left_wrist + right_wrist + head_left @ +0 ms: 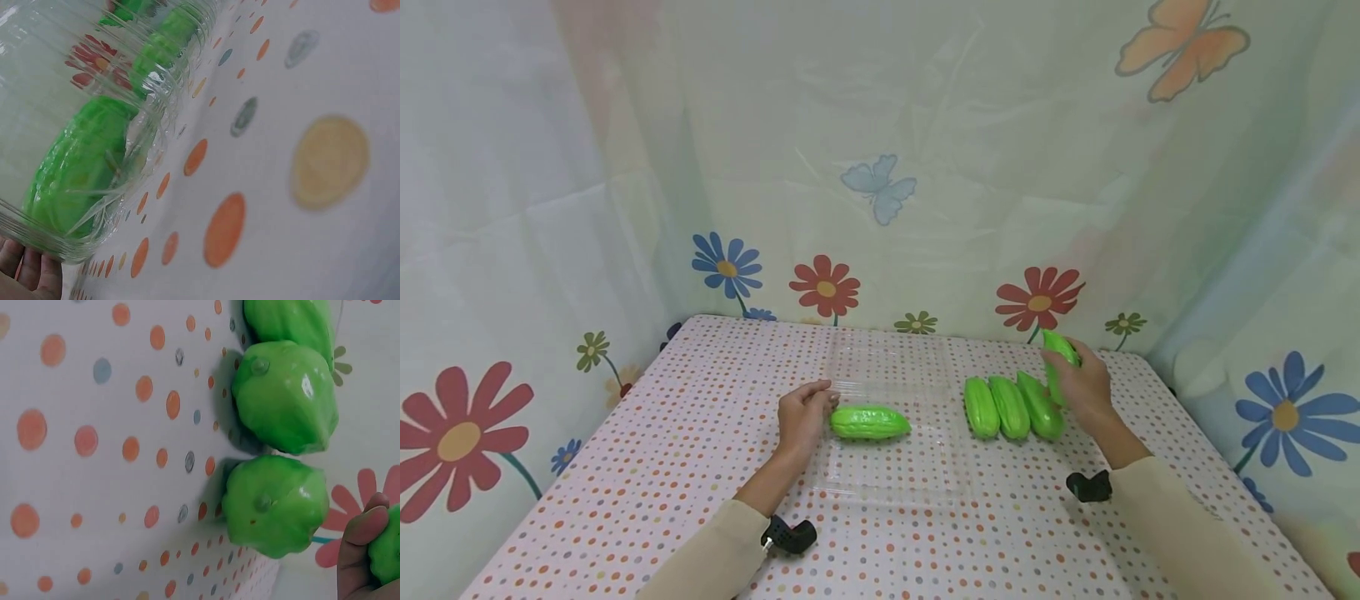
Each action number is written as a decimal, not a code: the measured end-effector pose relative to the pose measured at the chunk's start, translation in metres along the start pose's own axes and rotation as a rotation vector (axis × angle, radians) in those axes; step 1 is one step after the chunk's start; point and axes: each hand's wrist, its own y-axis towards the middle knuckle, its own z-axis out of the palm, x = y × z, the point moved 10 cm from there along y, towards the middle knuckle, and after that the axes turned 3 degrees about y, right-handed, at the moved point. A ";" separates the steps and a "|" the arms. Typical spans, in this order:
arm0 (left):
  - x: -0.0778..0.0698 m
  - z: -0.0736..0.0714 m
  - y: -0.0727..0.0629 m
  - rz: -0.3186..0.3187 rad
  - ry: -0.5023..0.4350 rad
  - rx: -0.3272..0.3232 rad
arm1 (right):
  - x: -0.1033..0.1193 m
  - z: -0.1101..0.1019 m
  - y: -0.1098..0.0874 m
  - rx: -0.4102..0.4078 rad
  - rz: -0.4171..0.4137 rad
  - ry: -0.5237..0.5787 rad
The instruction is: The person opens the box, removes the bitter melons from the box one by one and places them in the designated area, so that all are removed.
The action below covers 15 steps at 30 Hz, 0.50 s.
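A clear plastic box (pixel 891 493) lies with its lid (pixel 887 358) folded back behind it. One bright green bitter melon (pixel 868 422) lies sideways inside, towards the back left. My left hand (pixel 801 421) holds the box's left edge; its fingers (pixel 30 270) show at the box corner in the left wrist view, the thumb hidden. Right of the box, three more bitter melons (pixel 1009 407) lie side by side. Above the rightmost of them my right hand (pixel 1088 385) grips another bitter melon (pixel 1062 347), which is raised and tilted upright.
All of this stands on a table (pixel 685 433) covered in dotted cloth. Behind it and at both sides hangs a curtain (pixel 925 242) printed with flowers and butterflies. A black wrist camera (pixel 790 536) sits on the left wrist, another (pixel 1088 486) on the right.
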 end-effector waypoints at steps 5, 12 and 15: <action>0.001 0.000 0.001 -0.007 -0.001 -0.007 | -0.006 -0.008 0.005 -0.020 -0.005 -0.080; 0.001 -0.001 0.000 -0.007 -0.001 -0.006 | -0.021 -0.010 0.009 0.033 -0.030 -0.263; 0.002 0.000 0.001 -0.008 -0.005 -0.002 | -0.033 -0.007 0.012 0.064 -0.022 -0.351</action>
